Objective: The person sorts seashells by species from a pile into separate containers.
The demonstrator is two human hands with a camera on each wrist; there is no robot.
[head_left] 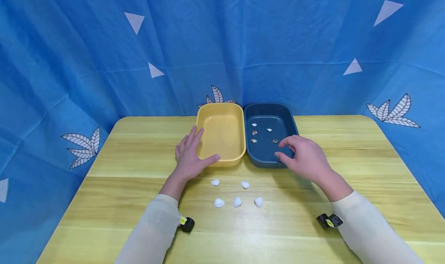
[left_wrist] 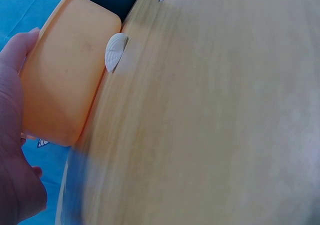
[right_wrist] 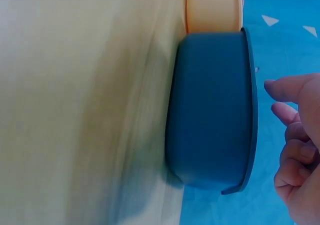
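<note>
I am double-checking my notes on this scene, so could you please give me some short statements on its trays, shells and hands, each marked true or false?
1. In the head view, the yellow tray stands left of the dark blue tray. True.
2. The yellow tray holds several shells. False: none show in it; five small shells show in the dark blue tray.
3. Five white shells lie on the table, nearer the person than the trays. True.
4. The right hand pinches a white shell. False: its thumb and forefinger are apart, with nothing visible between them.
5. The left hand is at the yellow tray. True.
</note>
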